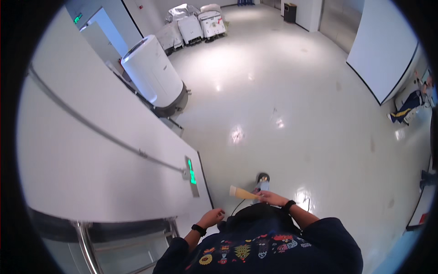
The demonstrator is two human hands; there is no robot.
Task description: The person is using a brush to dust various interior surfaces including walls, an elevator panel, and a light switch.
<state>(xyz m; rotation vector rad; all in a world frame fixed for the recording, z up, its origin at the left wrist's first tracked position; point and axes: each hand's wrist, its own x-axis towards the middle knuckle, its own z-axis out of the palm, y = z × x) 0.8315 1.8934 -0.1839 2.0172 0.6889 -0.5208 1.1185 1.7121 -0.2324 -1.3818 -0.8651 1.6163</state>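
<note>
My right hand (pixel 272 198) is held out in front of my chest and grips a flat yellow cloth or sheet (pixel 241 192) that sticks out to the left. Just above the hand a small light-blue and dark object (pixel 263 181) shows; I cannot tell whether the hand holds it. My left hand (pixel 213 216) hangs lower to the left, fingers curled, close to the white wall (pixel 91 150), with nothing visible in it. Both wrists wear dark bands.
A grey handrail (pixel 114 139) runs along the white wall, with a green-lit sign (pixel 191 174) at its end. A large white cylindrical machine (pixel 153 75) stands by the wall. Covered carts (pixel 196 25) sit far back. A person (pixel 410 105) sits at the right.
</note>
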